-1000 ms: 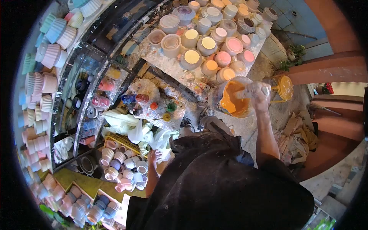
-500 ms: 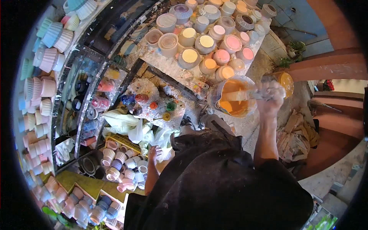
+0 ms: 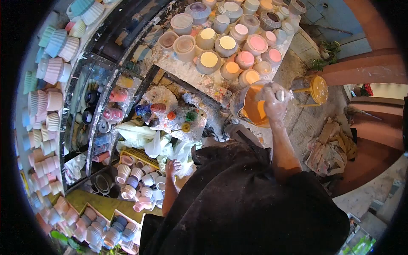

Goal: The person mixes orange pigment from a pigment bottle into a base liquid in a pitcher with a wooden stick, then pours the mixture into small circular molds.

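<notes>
My right hand [image 3: 274,104] is closed on a pale stirring stick [image 3: 284,95], right over a clear jug [image 3: 250,108] of orange liquid. The jug stands at the near edge of a paint-spattered table [image 3: 187,76]. Just beyond it are several round moulds [image 3: 208,61] filled with pale yellow, orange and pink mix. My left hand [image 3: 172,168] hangs low at my side with its fingers apart and nothing in it. It is next to white plastic sheeting [image 3: 148,144] and a heap of small pots [image 3: 142,185].
Small paint bottles [image 3: 170,114] stand on a spattered board below the table. Ribbed pots [image 3: 51,68] fill the shelves on the left. A yellow stool [image 3: 316,89] and a heap of cardboard [image 3: 331,148] lie on the floor at right.
My right hand has swung from the jug's right side to over the jug, bringing the stick round with it. The left hand has stayed where it was.
</notes>
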Motion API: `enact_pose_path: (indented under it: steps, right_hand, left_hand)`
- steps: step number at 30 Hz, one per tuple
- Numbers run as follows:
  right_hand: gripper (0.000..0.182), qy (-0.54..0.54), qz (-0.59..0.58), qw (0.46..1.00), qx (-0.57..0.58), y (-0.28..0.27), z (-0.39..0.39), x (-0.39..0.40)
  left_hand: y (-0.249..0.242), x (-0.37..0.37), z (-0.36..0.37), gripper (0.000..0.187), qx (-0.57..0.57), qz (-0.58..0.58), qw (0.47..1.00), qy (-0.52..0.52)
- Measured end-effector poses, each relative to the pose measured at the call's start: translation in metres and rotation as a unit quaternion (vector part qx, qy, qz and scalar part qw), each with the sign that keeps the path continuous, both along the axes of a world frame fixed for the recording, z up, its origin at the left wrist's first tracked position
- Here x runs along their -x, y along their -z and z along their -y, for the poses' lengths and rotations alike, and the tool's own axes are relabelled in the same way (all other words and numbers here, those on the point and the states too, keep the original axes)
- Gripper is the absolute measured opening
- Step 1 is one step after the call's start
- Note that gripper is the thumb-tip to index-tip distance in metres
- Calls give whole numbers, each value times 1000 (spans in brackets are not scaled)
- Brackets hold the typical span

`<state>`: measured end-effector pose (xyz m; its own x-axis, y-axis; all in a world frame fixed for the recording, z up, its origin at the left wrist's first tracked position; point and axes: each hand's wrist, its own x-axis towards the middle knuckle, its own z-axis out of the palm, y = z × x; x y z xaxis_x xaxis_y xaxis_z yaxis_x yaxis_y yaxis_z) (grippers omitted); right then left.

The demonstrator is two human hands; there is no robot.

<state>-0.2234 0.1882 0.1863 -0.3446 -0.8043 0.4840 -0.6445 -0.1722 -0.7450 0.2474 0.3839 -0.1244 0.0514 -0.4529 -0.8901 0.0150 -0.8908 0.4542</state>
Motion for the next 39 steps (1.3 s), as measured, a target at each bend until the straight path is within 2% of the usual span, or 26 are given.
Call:
enact_pose_path:
  steps: [3, 5, 7, 8, 11, 15, 16, 18, 20, 21, 23, 25, 26, 28, 30, 34, 36, 38, 39]
  right_hand:
    - [23, 65, 225, 972, -36, -15, -14, 1]
    - [24, 59, 70, 995, -23, -6, -24, 22]
    - [24, 68, -1, 997, -33, -12, -33, 32]
    - [23, 49, -135, 989, -47, -13, -37, 39]
    - [21, 51, -19, 998, -40, -42, -38, 30]
    - [13, -70, 31, 995, -68, -60, -30, 34]
    - [9, -136, 115, 981, -72, -52, -32, 40]
    - [6, -155, 97, 982, -56, -20, -40, 48]
    - [5, -100, 109, 988, -49, 18, -55, 55]
    - [5, -106, 148, 982, -47, 15, -57, 47]
    - [4, -109, 225, 967, -38, 11, -57, 30]
    - [3, -227, 405, 886, -14, 16, -49, 19]
    - [3, -282, 487, 826, -3, 19, -47, 17]
    - [3, -340, 469, 815, -8, 29, -39, 19]
    - [8, -130, 454, 881, 16, 20, -50, -1]
    - [9, -187, 466, 864, 30, -16, -47, 59]
    - [15, -132, 561, 815, 65, -54, -46, 65]
    - [25, -296, 555, 777, 38, -70, -51, 94]
    - [26, -259, 520, 814, 18, -80, -55, 91]
  left_hand:
    - [2, 3, -10, 36, -5, 5, 1000, 9]
    - [-4, 8, -13, 32, -20, -3, 1000, -19]
    - [-6, 9, -15, 32, -30, -4, 999, -20]
    - [-7, 9, -16, 31, -29, -4, 999, -21]
    - [-4, 5, -16, 31, -35, -2, 999, -29]
    - [1, -3, -11, 31, -37, 0, 999, -36]
    - [3, -5, -9, 31, -38, -1, 998, -39]
    - [8, -10, -6, 31, -39, -5, 998, -44]
    - [26, -22, -12, 31, -34, -56, 995, -70]
    - [26, -19, -14, 30, -11, -12, 999, -42]
    - [21, -21, -11, 32, 31, -61, 996, -61]
    - [30, -24, -9, 32, 9, -81, 995, -62]
    - [33, -26, -11, 32, -3, -91, 994, -63]
    - [17, -13, -6, 32, -17, -35, 998, -44]
    - [0, -2, 1, 32, -25, 1, 999, -28]
    - [-5, 4, 6, 32, -19, 1, 1000, -22]
    - [8, -2, 11, 32, -21, -18, 999, -15]
    - [8, -3, 10, 33, -1, -12, 1000, 6]
    - [10, -2, 13, 33, 10, -12, 1000, 20]
